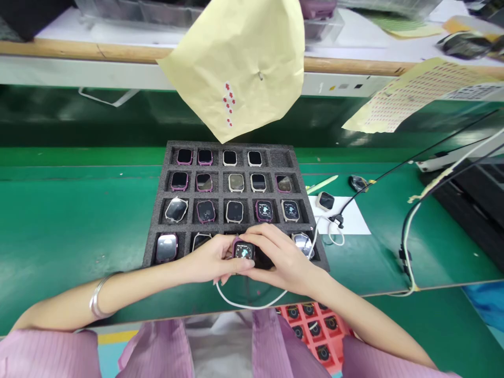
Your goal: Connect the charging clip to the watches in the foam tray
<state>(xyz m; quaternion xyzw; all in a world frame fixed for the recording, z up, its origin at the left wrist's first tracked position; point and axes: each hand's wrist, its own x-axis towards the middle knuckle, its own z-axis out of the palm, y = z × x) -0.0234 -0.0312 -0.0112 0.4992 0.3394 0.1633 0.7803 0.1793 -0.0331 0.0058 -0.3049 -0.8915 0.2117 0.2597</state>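
In the head view, both forearms are slanting inward from the lower corners, and the hands are meeting over the near edge of a grey foam tray (281, 157). The left hand (221, 257) is clamping a purple-framed watch (244, 251), its thumb lying along the screen's lower edge. The right hand (285, 257) is arching in from the other side, fingertips touching the frame's upper edge; whether it is pinching, I cannot tell. The watch is facing up between the hands, its screen glowing. The right palm is overhanging a dark patch, too dim to make out. The hands are hiding part of the front row, a white cable (252, 306) is disappearing behind them, and clothing is partly covering a red tray (334, 362).
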